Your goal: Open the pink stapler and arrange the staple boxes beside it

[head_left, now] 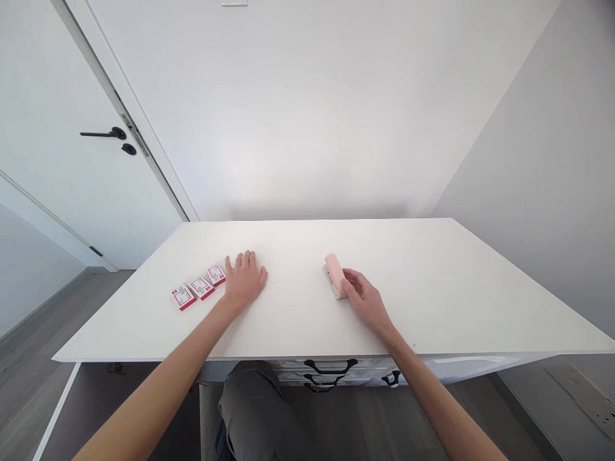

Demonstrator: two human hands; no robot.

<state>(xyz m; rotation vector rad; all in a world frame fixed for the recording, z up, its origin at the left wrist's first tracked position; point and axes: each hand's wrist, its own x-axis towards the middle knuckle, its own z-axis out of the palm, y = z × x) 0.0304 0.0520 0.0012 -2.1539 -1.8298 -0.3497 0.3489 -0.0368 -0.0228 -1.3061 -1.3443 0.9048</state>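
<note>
On a white desk before a pale wall: gripping pink stapler mid-desk by its near end with right hand, perhaps for steadiness; resting left hand, fingers spread, beside three red-and-white boxes.

A single wide view from a head-worn camera, fairly near and above a white desk, looks forward and down across its top toward the wall behind.
</note>
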